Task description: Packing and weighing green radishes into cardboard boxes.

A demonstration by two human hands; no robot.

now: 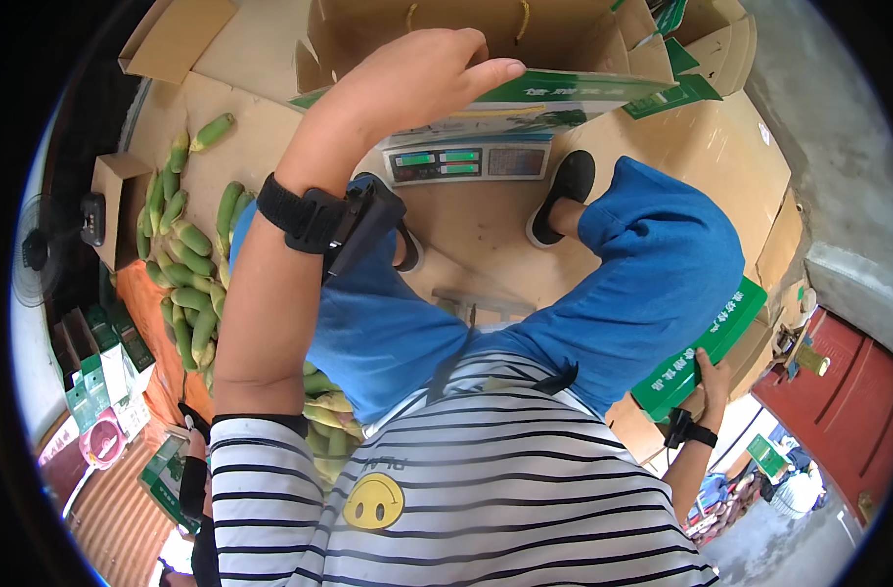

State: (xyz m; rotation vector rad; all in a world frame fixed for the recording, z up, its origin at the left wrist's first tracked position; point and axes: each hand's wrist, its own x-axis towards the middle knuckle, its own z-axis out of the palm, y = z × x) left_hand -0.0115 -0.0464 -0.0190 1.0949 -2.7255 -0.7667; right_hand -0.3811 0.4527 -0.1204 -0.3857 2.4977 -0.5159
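Note:
My left hand (pixel 432 81) reaches over the near rim of an open green-printed cardboard carton (pixel 564 92). Its thumb points right along that rim; the fingers curl over the opening, and whatever they may touch is hidden. Under the carton stands a digital scale (pixel 516 163) with lit green displays, between my feet. At my right side, my right hand (pixel 713 381) grips the edge of a flat green carton (pixel 699 352) that bears white writing, thumb on its green face. Green radishes (pixel 193 315) lie heaped to my left. Each wrist wears a strapped black device.
Another person's dark-sleeved arm (pixel 195 484) is at lower left, beside a green carton (pixel 160 477). Further left stand a fan (pixel 36 249), a brown box (pixel 124 183) and several green-white cartons (pixel 109 367). More cardboard (pixel 718 55) lies at upper right, near the grey wall (pixel 820 95).

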